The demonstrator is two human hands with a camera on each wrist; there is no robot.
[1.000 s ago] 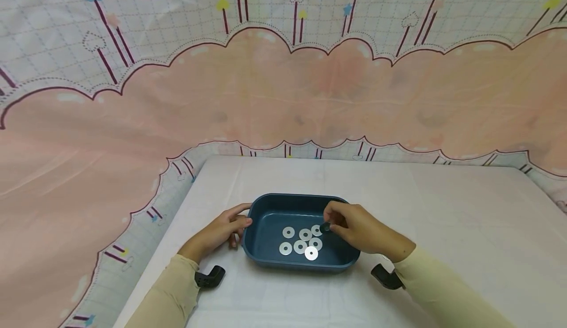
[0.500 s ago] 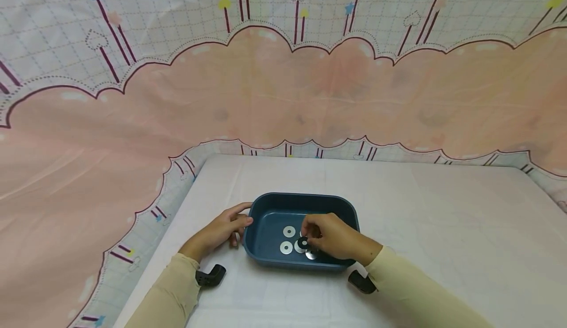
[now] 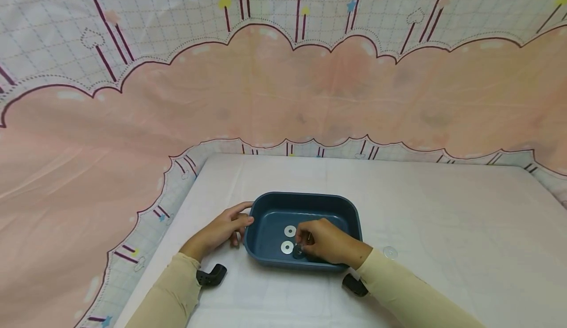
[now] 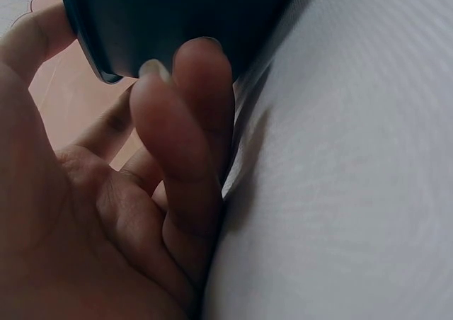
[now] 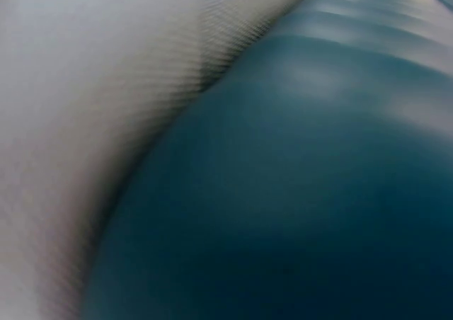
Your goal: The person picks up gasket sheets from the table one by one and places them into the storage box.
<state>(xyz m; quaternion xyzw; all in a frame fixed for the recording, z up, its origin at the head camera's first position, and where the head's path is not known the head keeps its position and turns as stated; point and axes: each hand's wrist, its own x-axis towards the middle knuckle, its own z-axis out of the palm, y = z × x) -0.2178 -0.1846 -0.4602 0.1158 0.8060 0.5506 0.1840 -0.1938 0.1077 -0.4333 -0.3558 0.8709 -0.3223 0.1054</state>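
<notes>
A dark blue rectangular tray stands on the white table. At its left end my left hand rests with spread, relaxed fingers, two of them touching the rim. The left wrist view shows the tray's wall just beyond the fingertips. Inside the tray, my right hand pinches a small black washer low over the tray's floor. Two flat silver washers, an upper washer and a lower washer, lie left of it. The right hand hides the other washers.
A thin clear disc lies on the white tablecloth right of the tray. A patterned pink curtain hangs behind the table. Black wrist bands are on both arms. Only the tray's outer wall and cloth fill the right wrist view.
My right hand has moved left and toward me across the tray with the black washer, covering several silver washers. The clear disc has come fully into sight. My left hand has stayed put.
</notes>
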